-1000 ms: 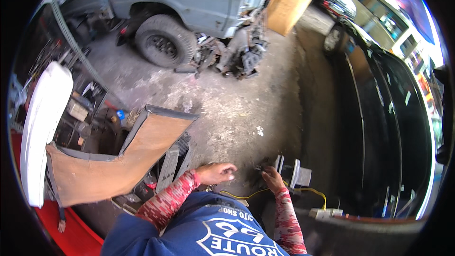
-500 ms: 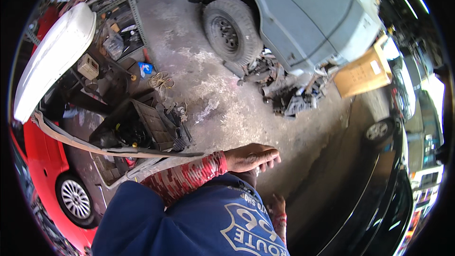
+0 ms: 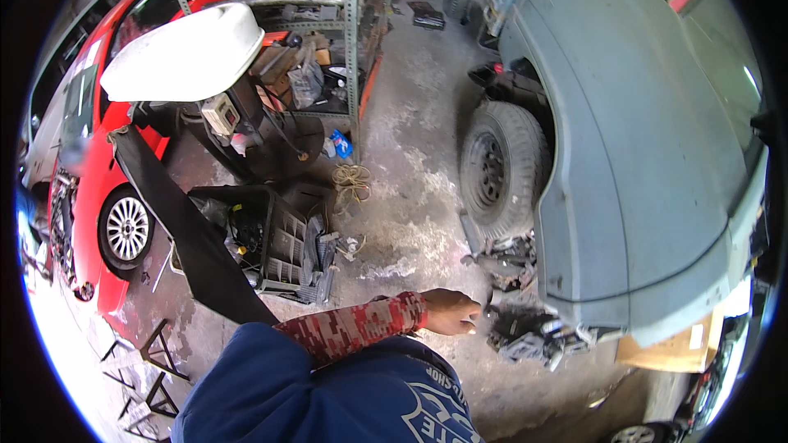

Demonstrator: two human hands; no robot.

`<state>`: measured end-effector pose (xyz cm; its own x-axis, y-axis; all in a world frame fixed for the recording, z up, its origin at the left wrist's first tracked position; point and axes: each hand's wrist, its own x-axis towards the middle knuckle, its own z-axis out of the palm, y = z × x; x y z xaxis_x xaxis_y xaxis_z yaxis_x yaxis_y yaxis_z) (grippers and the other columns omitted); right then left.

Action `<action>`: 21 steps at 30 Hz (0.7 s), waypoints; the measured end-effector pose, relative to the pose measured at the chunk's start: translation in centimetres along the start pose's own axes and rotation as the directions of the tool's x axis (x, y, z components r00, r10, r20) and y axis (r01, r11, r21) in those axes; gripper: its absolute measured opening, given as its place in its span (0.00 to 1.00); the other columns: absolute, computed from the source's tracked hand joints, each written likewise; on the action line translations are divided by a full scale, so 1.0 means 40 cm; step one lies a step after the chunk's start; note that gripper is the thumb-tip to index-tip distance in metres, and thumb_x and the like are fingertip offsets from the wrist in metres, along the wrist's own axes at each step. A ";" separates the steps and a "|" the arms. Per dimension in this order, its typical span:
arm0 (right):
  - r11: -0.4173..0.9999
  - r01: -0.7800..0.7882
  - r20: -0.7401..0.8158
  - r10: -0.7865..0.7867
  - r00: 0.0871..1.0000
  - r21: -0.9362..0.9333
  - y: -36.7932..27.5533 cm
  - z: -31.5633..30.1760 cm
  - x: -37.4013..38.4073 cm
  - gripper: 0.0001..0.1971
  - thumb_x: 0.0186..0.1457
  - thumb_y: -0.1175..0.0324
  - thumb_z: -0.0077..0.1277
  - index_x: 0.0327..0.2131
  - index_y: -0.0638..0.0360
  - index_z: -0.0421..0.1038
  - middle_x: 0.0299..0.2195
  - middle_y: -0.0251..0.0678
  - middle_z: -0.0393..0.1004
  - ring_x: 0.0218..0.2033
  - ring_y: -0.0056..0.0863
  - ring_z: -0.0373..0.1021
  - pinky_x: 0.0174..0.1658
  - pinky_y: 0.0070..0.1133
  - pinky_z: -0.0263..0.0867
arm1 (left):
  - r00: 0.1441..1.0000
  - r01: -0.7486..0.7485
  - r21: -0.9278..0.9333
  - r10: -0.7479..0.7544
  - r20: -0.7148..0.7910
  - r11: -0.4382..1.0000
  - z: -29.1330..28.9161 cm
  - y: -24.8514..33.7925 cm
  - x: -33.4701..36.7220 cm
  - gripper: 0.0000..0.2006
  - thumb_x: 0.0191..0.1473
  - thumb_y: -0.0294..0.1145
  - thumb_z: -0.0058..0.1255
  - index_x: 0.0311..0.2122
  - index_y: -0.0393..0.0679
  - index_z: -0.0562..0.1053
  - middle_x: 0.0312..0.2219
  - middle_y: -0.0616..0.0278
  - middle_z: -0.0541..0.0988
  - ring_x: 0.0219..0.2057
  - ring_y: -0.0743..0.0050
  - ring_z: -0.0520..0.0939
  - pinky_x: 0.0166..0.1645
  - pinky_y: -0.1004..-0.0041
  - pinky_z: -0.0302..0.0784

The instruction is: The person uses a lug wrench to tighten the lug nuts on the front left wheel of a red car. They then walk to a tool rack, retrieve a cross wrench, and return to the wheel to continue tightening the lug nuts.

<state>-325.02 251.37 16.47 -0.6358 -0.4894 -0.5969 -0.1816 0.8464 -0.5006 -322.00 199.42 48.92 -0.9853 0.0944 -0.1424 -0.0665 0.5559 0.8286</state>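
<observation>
On the floor (image 3: 402,197) near the left hand (image 3: 450,312): heaped vehicle parts (image 3: 533,338), apparently still unfitted.
Left hand: fingers partly curled (grip hidden, contents unclear).
Right hand: out of view, cannot tell.
Grey vehicle (image 3: 632,172): wheel (image 3: 492,168) on; nothing visibly finished.

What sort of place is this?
Likely an auto repair or body shop: a gray-blue vehicle with a heap of mechanical parts on the floor beside it, a red car and a metal rack crowded with odds and ends.

A red car (image 3: 103,180) stands left of coiled cord (image 3: 351,183).
</observation>
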 end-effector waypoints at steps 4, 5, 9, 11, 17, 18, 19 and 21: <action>0.925 -0.027 0.353 -0.118 0.928 0.379 -0.173 -0.265 0.407 0.15 0.56 0.61 0.54 0.46 0.52 0.71 0.31 0.32 0.77 0.25 0.30 0.72 0.24 0.30 0.66 | 0.989 0.092 -0.073 -0.100 -0.108 0.993 -0.110 -0.113 0.066 0.18 0.58 0.44 0.51 0.45 0.39 0.72 0.34 0.48 0.80 0.36 0.53 0.82 0.41 0.61 0.75; 0.551 -0.614 0.603 0.232 0.763 0.565 -0.268 -0.332 0.524 0.23 0.54 0.60 0.58 0.53 0.48 0.66 0.29 0.32 0.75 0.19 0.27 0.70 0.18 0.27 0.63 | 0.978 0.135 -0.083 -0.147 -0.151 0.987 -0.131 -0.150 0.072 0.18 0.58 0.44 0.51 0.44 0.39 0.73 0.34 0.49 0.80 0.36 0.53 0.82 0.40 0.61 0.76; 0.956 0.020 0.225 -0.090 0.970 0.294 -0.742 -0.436 0.896 0.22 0.55 0.61 0.58 0.52 0.57 0.69 0.33 0.40 0.76 0.23 0.28 0.73 0.24 0.26 0.71 | 0.928 0.290 -0.110 -0.307 -0.209 0.951 -0.220 -0.335 0.089 0.18 0.58 0.47 0.51 0.41 0.41 0.76 0.35 0.50 0.81 0.37 0.54 0.82 0.39 0.65 0.76; 0.917 0.288 0.067 -0.317 0.946 0.275 -0.999 -0.447 1.051 0.21 0.54 0.61 0.57 0.50 0.56 0.70 0.32 0.40 0.76 0.24 0.27 0.73 0.26 0.25 0.72 | 0.929 0.292 -0.077 -0.302 -0.215 0.953 -0.304 -0.437 0.103 0.20 0.58 0.49 0.50 0.44 0.42 0.75 0.34 0.51 0.81 0.40 0.53 0.81 0.43 0.62 0.75; 0.855 0.375 0.094 -0.432 0.897 0.357 -1.648 -0.439 1.288 0.18 0.55 0.63 0.56 0.48 0.59 0.71 0.30 0.36 0.76 0.25 0.22 0.72 0.27 0.21 0.69 | 0.791 0.467 -0.113 -0.472 -0.388 0.877 -0.766 -0.605 0.150 0.19 0.58 0.46 0.50 0.46 0.41 0.75 0.38 0.51 0.80 0.41 0.52 0.81 0.46 0.61 0.75; 0.840 0.368 0.121 -0.446 0.887 0.399 -1.740 -0.433 1.301 0.17 0.55 0.63 0.57 0.47 0.57 0.72 0.28 0.34 0.74 0.25 0.21 0.71 0.28 0.21 0.70 | 0.739 0.511 -0.116 -0.504 -0.447 0.852 -0.859 -0.610 0.149 0.18 0.59 0.44 0.51 0.46 0.40 0.75 0.40 0.50 0.80 0.42 0.53 0.81 0.47 0.63 0.76; 0.810 0.403 0.146 -0.501 0.853 0.425 -1.824 -0.432 1.312 0.16 0.55 0.63 0.57 0.47 0.57 0.73 0.28 0.34 0.74 0.25 0.21 0.71 0.28 0.20 0.69 | 0.703 0.465 -0.109 -0.441 -0.557 0.879 -0.938 -0.606 0.145 0.17 0.59 0.41 0.51 0.46 0.40 0.75 0.40 0.50 0.80 0.41 0.52 0.81 0.46 0.63 0.76; 0.777 0.407 0.208 -0.552 0.808 0.481 -1.980 -0.442 1.337 0.15 0.56 0.65 0.56 0.46 0.58 0.73 0.28 0.33 0.74 0.25 0.20 0.71 0.30 0.19 0.68 | 0.623 0.368 -0.116 -0.337 -0.706 0.923 -1.090 -0.597 0.137 0.14 0.58 0.33 0.52 0.47 0.40 0.75 0.39 0.51 0.80 0.39 0.57 0.82 0.45 0.65 0.77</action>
<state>-357.90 161.89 35.29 -0.2570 -0.9059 -0.3365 -0.0388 0.3576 -0.9331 -332.68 150.64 51.96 -0.7021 -0.7120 0.0144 -0.4421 0.4516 0.7750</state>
